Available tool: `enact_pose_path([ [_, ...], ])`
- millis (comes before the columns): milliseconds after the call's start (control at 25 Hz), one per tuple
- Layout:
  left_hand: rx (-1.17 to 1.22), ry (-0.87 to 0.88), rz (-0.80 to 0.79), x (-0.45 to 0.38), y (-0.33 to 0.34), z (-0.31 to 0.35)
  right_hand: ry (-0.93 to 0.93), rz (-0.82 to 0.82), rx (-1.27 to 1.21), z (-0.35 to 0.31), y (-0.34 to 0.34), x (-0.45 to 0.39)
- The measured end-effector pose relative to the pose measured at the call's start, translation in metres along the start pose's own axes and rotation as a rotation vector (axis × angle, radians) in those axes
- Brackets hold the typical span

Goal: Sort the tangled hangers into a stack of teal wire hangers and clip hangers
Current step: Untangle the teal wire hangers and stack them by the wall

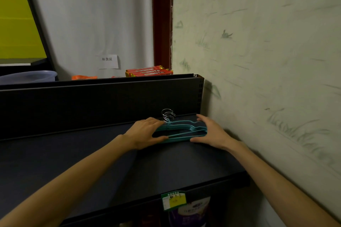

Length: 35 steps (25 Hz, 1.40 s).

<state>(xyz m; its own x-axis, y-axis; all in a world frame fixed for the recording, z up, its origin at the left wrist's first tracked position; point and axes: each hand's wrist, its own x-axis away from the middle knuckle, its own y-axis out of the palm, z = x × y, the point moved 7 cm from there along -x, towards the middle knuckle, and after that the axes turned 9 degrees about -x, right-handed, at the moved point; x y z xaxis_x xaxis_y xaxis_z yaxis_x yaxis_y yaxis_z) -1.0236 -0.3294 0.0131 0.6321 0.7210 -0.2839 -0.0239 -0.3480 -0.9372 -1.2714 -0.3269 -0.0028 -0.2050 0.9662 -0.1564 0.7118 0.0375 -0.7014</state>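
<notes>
A flat stack of teal wire hangers (pixel 181 131) lies on the dark shelf (pixel 92 156) near its back right corner, silver hooks (pixel 167 114) pointing toward the rear panel. My left hand (pixel 145 131) clasps the stack's left end, thumb in front and fingers over the top. My right hand (pixel 208 131) cups the right end the same way. No clip hangers are visible.
A black back panel (pixel 92 101) rises behind the shelf. A patterned green wall (pixel 267 61) runs close along the right side. Red and orange packets (pixel 149 71) sit beyond the panel. A green price tag (pixel 173 200) hangs on the shelf's front edge.
</notes>
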Motion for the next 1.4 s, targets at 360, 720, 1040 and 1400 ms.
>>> enact_pose_path([
  [360,0.227,-0.094,-0.144,0.001,0.007,-0.008,-0.001,-0.158,0.266,-0.006,-0.001,-0.020],
  [720,0.209,-0.210,-0.402,-0.014,0.015,-0.020,0.062,-0.238,0.394,-0.015,0.001,-0.039],
  [1040,0.191,-0.222,-0.382,-0.008,0.018,-0.020,0.080,-0.320,0.463,-0.018,0.006,-0.041],
  [1400,0.040,-0.221,-0.226,0.022,0.023,-0.005,0.127,-0.065,0.458,-0.014,0.032,-0.003],
])
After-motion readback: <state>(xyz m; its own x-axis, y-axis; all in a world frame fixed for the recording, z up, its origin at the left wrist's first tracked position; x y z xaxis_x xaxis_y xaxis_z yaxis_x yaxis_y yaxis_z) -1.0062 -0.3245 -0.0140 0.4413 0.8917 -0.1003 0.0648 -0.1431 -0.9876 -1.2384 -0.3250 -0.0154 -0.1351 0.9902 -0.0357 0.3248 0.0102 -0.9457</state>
